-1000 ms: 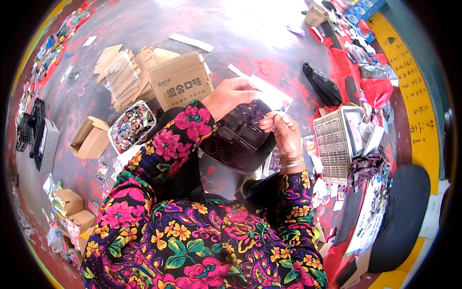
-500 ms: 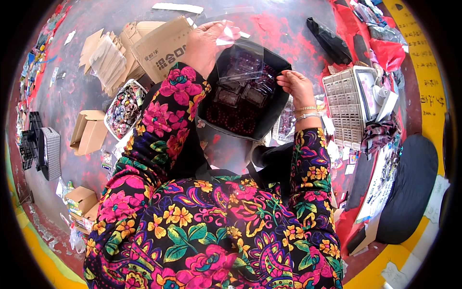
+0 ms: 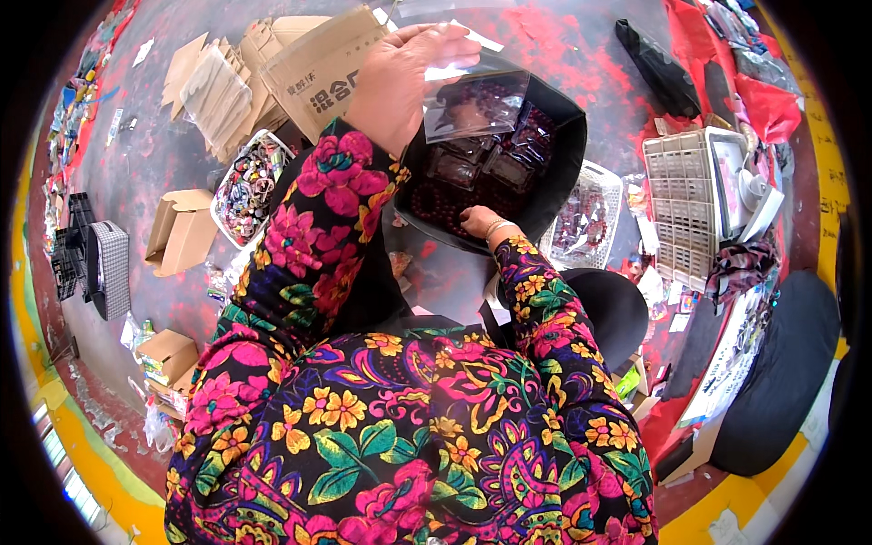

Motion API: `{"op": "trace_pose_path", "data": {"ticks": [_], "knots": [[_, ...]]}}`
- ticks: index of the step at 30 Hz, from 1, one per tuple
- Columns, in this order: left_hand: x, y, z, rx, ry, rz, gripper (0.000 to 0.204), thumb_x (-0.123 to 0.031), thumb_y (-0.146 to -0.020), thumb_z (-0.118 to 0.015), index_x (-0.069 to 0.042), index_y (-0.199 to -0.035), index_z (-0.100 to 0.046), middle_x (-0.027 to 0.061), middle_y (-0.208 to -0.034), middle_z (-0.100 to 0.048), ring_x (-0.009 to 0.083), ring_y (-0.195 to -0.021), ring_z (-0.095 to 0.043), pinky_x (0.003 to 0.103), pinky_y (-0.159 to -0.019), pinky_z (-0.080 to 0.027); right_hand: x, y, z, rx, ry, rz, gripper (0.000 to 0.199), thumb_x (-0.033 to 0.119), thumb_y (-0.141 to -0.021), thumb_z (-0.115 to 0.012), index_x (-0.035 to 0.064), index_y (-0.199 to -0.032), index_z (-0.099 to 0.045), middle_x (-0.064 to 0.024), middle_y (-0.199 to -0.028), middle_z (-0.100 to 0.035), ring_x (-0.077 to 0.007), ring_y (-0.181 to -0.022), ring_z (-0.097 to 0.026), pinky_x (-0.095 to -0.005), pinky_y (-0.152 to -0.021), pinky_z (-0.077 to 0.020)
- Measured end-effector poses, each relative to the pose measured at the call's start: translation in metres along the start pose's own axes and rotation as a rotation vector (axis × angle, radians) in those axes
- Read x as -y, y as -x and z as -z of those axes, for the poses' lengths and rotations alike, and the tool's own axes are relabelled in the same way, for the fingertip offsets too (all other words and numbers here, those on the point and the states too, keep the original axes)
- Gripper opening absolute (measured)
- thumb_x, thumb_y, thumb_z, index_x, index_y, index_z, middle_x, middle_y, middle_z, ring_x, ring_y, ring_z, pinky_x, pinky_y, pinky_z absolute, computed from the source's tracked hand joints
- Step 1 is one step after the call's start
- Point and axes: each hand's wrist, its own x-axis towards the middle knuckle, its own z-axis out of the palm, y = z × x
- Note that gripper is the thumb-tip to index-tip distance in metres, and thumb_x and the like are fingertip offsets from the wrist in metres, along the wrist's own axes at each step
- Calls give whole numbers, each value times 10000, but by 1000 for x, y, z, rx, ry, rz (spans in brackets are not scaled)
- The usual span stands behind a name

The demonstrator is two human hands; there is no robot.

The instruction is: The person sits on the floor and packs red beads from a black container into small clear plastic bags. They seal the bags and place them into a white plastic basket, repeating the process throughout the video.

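Note:
At the far side of a black container (image 3: 556,173), my left hand (image 3: 407,74) is raised and closed on a clear plastic bag (image 3: 477,111). The bag hangs over the container and partly veils what lies inside. My right hand (image 3: 480,221) reaches over the near rim, fingers curled down at the dark red beads (image 3: 434,202). Whether a bead strand is pinched there is too small to make out. Beside the beads lie several filled clear packets (image 3: 454,170) with dark red contents.
A white basket (image 3: 617,195) of bagged beads stands right of the container, with a cream crate (image 3: 677,204) beyond. At left are a white basket (image 3: 218,211) of bead strings, an open cardboard box (image 3: 182,234) and flattened cartons (image 3: 216,95). A black cushion (image 3: 777,372) lies at lower right.
My right hand has gone from the container's right rim down to the beads near its front wall. My left hand still holds the clear bag up. The whole view has shifted slightly.

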Motion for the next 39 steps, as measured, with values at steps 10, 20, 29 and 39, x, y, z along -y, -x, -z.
{"op": "trace_pose_path", "data": {"ticks": [10,20,29,39], "knots": [[-18,17,-15,-90,24,60,271,-206,-934,-463,12,-1031,-593,133,-950,-657,185,-878,-630,272,-766,-479,-11,-31,-56,47,-177,-133,658,465,-771,-604,0,-1222,-487,-232,-1217,-515,-365,-1147,-485,-403,-964,-396],[-22,26,-19,-38,71,115,280,-208,-937,-460,19,-1042,-586,131,-949,-653,189,-865,-628,261,-747,-474,16,-17,-43,264,-73,-206,604,498,-741,-626,24,-1114,-601,-192,-1217,-531,-345,-1135,-504,-391,-955,-404],[5,13,-10,70,50,106,211,-180,-904,-537,-2,-985,-615,42,-919,-628,103,-801,-597,234,-679,-479,7,-8,-5,-183,-307,-263,420,378,-759,-611,46,-1014,-645,-172,-981,-638,-303,-964,-605,-396,-824,-467],[13,7,2,391,-81,159,265,-194,-879,-568,41,-996,-608,111,-900,-655,142,-793,-621,239,-693,-465,56,139,188,-661,-1281,263,218,-16,-745,-492,29,-890,-648,-29,-596,-582,-105,-455,-517,-214,-436,-404]]}}
